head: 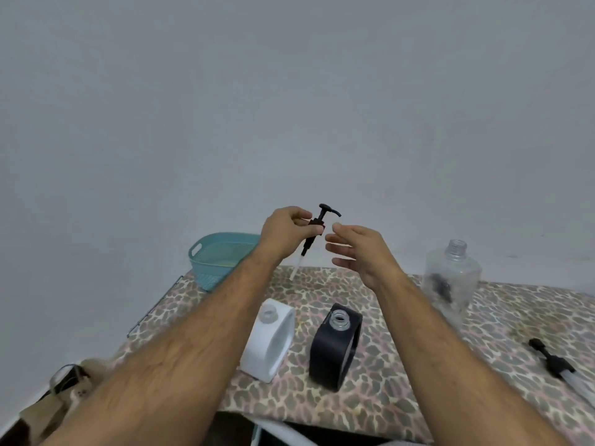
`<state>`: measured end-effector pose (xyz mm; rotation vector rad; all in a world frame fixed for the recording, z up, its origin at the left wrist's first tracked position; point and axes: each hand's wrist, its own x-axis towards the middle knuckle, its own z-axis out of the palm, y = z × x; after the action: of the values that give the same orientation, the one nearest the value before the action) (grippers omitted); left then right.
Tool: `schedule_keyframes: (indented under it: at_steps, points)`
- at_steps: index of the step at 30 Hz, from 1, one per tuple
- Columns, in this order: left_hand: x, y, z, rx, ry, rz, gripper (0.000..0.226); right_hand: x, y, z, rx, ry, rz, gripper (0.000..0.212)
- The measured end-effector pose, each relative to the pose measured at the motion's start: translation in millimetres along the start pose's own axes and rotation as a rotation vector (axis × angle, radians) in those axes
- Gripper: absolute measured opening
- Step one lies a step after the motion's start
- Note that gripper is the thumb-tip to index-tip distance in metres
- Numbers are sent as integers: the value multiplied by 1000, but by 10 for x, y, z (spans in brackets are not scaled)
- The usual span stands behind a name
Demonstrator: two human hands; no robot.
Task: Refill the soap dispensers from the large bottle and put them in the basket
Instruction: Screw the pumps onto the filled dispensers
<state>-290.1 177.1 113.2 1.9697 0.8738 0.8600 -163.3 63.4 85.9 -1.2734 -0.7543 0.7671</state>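
Observation:
My left hand [283, 233] pinches a black pump head [317, 226] by its collar, held up in the air with its clear tube slanting down to the left. My right hand [357, 252] hovers just right of the pump, fingers relaxed and empty. Below stand a white soap dispenser [269, 341] and a black soap dispenser [335, 346], both with uncapped necks. The large clear bottle [452, 281] stands uncapped at the right. A teal basket [219, 257] sits at the table's far left.
A second black pump with its tube [558, 365] lies on the table at the right. The table wears a leopard-print cloth [402, 365]. A bag and clutter [64, 391] lie on the floor at lower left. A grey wall rises behind.

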Motion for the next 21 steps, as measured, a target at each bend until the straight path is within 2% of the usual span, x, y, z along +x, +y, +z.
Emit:
schedule_keyframes:
  at_steps: [3,10,16,21]
  points:
    - [-261,108,-231,-1,70,62,36,-155,-173,261,-53,-44,-42,30]
    - [-748,142,-790,32,229,152,31,-528,-359,924,-86,-88,-125,20]
    - [-1052,-27,-1040,92,278,179,24,-729,-335,1269,-157,-137,-155,26]
    - [-1245,-332,-1248,46,235,139,51,-797,-286,1495,-175,-99,-202,16]
